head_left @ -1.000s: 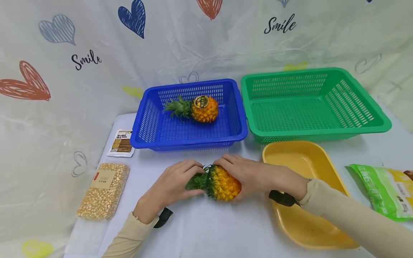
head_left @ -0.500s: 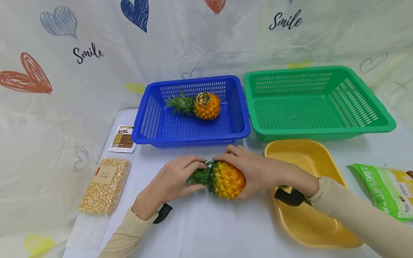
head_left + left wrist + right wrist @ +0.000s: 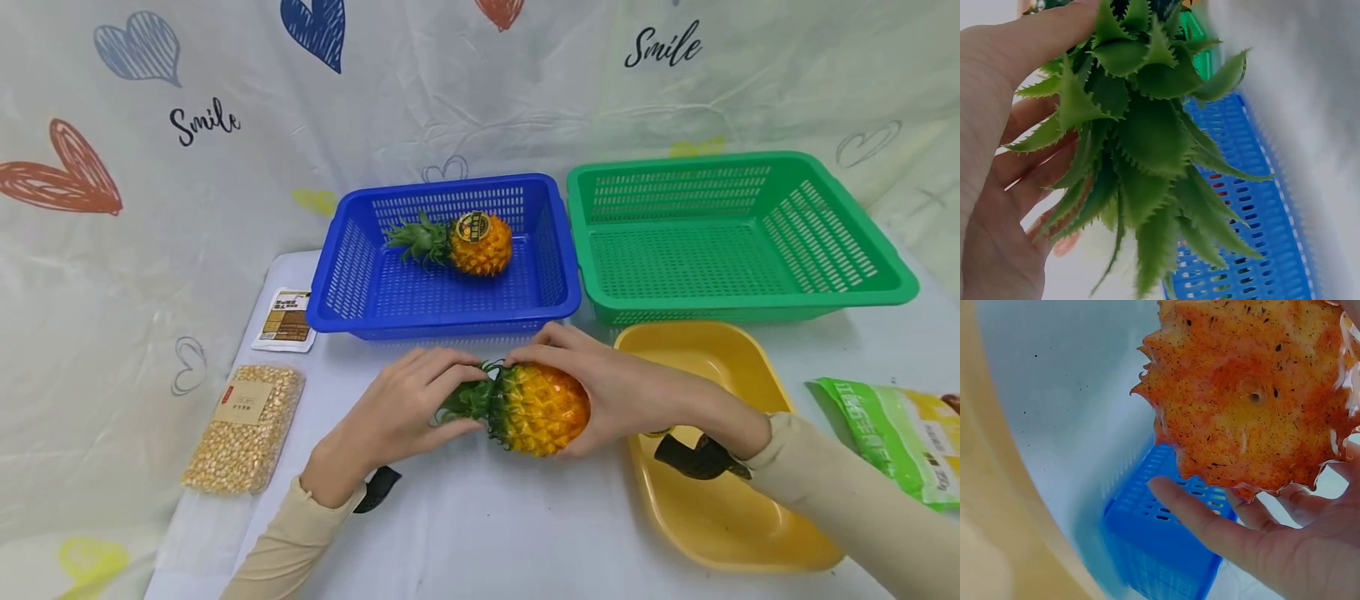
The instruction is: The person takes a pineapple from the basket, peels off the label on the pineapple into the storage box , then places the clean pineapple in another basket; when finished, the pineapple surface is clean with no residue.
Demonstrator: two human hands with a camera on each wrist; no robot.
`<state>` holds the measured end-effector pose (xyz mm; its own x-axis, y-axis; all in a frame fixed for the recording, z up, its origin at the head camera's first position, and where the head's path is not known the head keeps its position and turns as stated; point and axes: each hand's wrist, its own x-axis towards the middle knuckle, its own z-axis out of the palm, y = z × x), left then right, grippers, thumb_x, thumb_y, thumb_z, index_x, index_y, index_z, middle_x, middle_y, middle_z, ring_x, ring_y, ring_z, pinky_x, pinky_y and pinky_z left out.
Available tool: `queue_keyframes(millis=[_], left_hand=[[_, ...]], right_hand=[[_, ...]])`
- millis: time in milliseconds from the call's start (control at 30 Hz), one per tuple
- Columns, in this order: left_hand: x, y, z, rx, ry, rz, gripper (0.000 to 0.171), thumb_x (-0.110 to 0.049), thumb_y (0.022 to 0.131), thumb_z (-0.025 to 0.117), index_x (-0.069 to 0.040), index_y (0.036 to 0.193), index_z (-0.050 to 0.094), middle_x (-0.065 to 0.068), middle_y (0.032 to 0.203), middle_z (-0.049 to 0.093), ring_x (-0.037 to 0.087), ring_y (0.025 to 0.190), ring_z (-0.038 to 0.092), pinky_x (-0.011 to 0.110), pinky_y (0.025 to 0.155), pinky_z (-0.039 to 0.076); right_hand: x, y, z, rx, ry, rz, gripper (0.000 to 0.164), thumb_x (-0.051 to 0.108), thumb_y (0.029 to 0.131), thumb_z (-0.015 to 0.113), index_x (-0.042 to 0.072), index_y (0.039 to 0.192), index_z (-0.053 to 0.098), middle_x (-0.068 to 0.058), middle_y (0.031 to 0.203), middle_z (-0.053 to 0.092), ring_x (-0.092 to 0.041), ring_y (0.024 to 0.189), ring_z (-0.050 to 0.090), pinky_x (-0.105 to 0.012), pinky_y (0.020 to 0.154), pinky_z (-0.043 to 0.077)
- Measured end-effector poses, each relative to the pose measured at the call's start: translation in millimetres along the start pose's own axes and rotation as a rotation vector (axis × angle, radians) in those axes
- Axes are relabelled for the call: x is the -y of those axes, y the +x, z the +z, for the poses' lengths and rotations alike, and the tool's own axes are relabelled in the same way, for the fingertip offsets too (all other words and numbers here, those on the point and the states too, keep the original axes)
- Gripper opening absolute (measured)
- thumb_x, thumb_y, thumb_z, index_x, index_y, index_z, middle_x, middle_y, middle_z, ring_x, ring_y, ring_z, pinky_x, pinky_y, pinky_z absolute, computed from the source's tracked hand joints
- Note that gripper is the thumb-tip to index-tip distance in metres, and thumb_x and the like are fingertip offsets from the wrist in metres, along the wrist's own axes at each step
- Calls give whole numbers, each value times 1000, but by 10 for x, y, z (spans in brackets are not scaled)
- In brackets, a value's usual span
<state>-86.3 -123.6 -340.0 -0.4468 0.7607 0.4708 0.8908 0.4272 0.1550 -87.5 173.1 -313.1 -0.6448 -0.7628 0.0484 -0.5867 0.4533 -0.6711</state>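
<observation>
A small orange-yellow pineapple [image 3: 546, 410] lies sideways between both hands, in front of the blue basket. My left hand [image 3: 401, 407] holds its green leafy crown, thumb and fingers on either side. Close up in the left wrist view, the spiky leaves [image 3: 1147, 134] spread out beside the palm. My right hand [image 3: 630, 387] grips the round body from the right, with the thumb at the near side and fingers at the far side. The right wrist view shows the fruit's bumpy, speckled base [image 3: 1247, 394]. A second pineapple [image 3: 482, 246] with a black-and-gold label lies inside the blue basket [image 3: 442, 323].
Right of the blue basket stands a green basket [image 3: 750, 300]. A yellow tub [image 3: 712, 542] sits under my right forearm, with a green-and-yellow bag [image 3: 892, 442] beyond it. On the left lie a bag of corn kernels [image 3: 243, 433] and a small packet [image 3: 287, 321].
The pineapple has moved up and to the right in the head view and looks slightly larger. Both hands stay on it, the right one shifting further right. The head view has shifted slightly.
</observation>
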Motion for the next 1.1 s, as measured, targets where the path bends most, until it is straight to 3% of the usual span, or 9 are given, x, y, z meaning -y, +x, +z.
queue_keyframes(millis=[300, 600, 700, 900, 1000, 1100], left_hand=[[-44, 112, -123, -6, 115, 30, 55, -38, 80, 93, -6, 119, 71, 10, 124, 69, 26, 113, 66, 39, 95, 55], [-136, 218, -223, -86, 142, 49, 58, -38, 82, 91, -4, 124, 71, 16, 137, 63, 31, 130, 58, 41, 118, 41], [-138, 240, -272, -157, 80, 32, 57, -38, 83, 91, -5, 124, 71, 17, 141, 60, 33, 133, 55, 43, 119, 40], [-116, 236, -330, -335, -138, -67, 44, -39, 103, 67, -2, 127, 67, 20, 136, 60, 35, 127, 57, 45, 109, 46], [-75, 239, -270, -364, -221, -135, 46, -40, 108, 57, 0, 130, 64, 18, 133, 61, 32, 126, 57, 43, 107, 48], [-47, 259, -128, -346, -342, -212, 43, -35, 110, 55, 0, 135, 60, 15, 134, 60, 29, 126, 57, 43, 105, 49]], right_hand=[[15, -52, -36, -68, 44, -14, 91, 27, 73, 98, 17, 151, 52, -3, 134, 49, -19, 116, 56, -44, 94, 57], [23, -193, -186, -121, -1, -29, 94, 24, 71, 98, 16, 152, 51, -2, 134, 49, -19, 116, 55, -38, 91, 58], [6, -265, -278, -141, -19, -27, 94, 22, 70, 98, 17, 152, 52, -2, 134, 50, -18, 114, 55, -34, 88, 58], [-111, -536, -524, -236, -76, -1, 102, 17, 63, 103, 21, 151, 52, 1, 135, 50, -10, 108, 54, -25, 80, 57], [-176, -712, -673, -311, -107, 33, 109, 8, 56, 105, 18, 152, 53, 3, 136, 50, -7, 112, 52, -18, 78, 56], [-249, -879, -841, -384, -131, 69, 118, -8, 48, 102, 11, 153, 52, 4, 136, 50, -6, 118, 48, -11, 78, 53]])
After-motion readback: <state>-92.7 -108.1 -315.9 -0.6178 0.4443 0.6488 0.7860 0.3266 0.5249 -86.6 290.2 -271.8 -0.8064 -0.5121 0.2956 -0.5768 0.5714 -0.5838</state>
